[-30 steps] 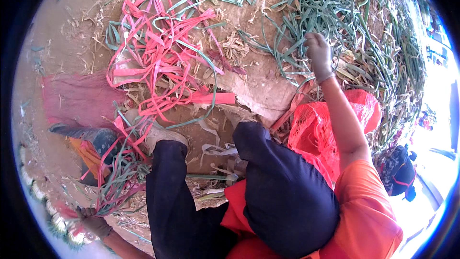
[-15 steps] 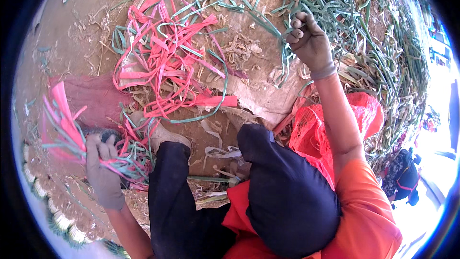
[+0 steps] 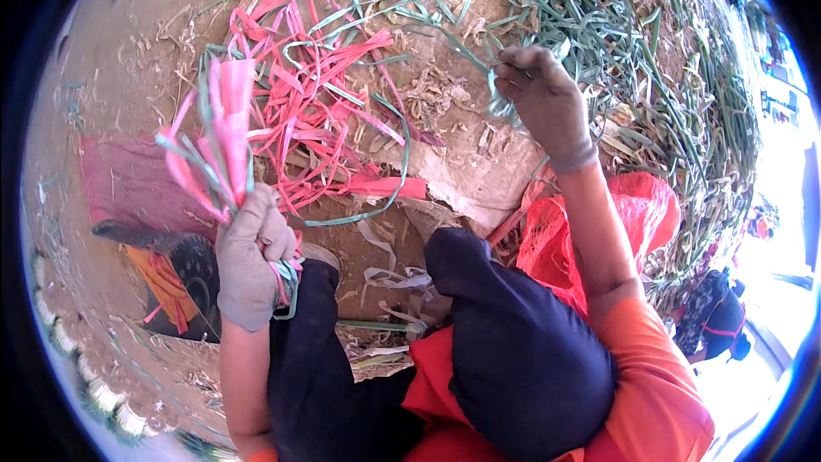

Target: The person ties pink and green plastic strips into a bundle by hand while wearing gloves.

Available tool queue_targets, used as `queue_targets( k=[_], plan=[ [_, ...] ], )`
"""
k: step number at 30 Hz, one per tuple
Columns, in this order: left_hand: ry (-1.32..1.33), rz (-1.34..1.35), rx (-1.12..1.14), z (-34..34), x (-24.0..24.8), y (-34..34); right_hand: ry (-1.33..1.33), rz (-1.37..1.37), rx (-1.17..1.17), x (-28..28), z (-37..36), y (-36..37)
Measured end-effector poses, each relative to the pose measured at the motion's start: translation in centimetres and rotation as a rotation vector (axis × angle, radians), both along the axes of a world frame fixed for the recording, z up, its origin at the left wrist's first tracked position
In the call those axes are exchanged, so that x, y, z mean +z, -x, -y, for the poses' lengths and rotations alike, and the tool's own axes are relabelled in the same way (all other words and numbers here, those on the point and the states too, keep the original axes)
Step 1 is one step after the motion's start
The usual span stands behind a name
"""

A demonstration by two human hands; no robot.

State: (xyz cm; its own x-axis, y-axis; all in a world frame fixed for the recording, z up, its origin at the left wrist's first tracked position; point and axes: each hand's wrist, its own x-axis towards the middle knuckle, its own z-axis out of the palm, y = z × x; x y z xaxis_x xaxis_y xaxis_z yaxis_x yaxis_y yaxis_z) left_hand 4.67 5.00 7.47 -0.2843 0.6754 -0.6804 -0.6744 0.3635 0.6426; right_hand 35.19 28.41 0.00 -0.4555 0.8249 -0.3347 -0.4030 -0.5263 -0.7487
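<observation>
- Swung inward and upward since half a second ago: the person's left hand in a dusty grey-brown glove [image 3: 252,257], with its bunch of flat pink and green plastic strips [image 3: 229,120] now standing nearly upright toward ten o'clock; the right hand in a matching glove [image 3: 552,111] has dropped slightly.
- Left fist is clenched around the bunch, short ends poking out below it.
- Right fingers are curled, between one and two o'clock, beside a thin green strip [image 3: 493,85]; whether they pinch it cannot be told.
- Between ten and eleven o'clock lies a loose tangle of pink and green strips [image 3: 286,81]; a heap of long green leaf-like pieces [image 3: 599,60] fills one to two o'clock, and a bright red mesh bag [image 3: 646,210] sits at three.
- Handled well, the bunch wants steady pressure low down, its ends kept together and clear of the tangle; the thin strip wants slow, separate drawing, without snagging the heap.
</observation>
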Motion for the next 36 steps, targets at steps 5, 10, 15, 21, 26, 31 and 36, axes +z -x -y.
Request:
queue_targets(
  k=[5, 10, 15, 21, 26, 31, 36],
  plan=[
    [-0.029, 0.079, -0.104, 0.4, -1.4, 0.1, -0.439, 0.663, 0.788, 1.0, 5.9, 4.8],
    [0.096, -0.088, -0.305, -0.6, -1.8, -1.1, -0.895, 0.769, 0.958, 0.5, 11.5, 8.1],
    [0.051, 0.063, -0.444, -0.3, -2.5, -1.1, -1.017, 0.779, 1.036, 1.4, 13.0, 9.9],
    [-0.160, 0.272, -0.250, 0.5, -4.1, -0.2, -1.288, 0.771, 0.992, 0.4, 14.4, 10.4],
    [-0.153, 0.354, -0.205, 1.0, -4.1, 0.4, -1.278, 0.716, 1.050, -0.2, 15.2, 10.7],
    [-0.045, 0.480, -0.180, 0.3, -3.5, 0.2, -1.292, 0.722, 1.092, -1.3, 15.4, 10.4],
    [-0.165, 0.505, -0.161, 1.7, -4.2, 1.1, -1.187, 0.778, 1.201, -1.8, 15.9, 10.8]
  ],
)
